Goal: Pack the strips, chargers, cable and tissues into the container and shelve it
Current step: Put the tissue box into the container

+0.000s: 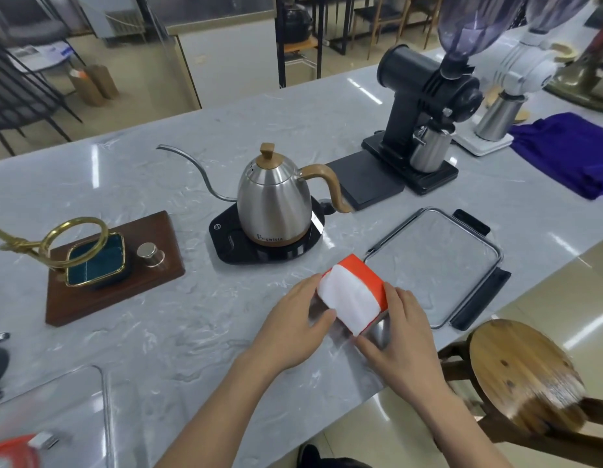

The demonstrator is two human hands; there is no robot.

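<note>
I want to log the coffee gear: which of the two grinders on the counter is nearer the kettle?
The black grinder, with a steel cup under its spout. It stands just right of the kettle; the white grinder sits farther right, beside the purple cloth.

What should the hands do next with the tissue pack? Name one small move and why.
Probably lift the tissue pack. The left hand and right hand already hold it between them on the counter; the clear lid lies beside it, but the container's body isn't clearly visible.
</note>
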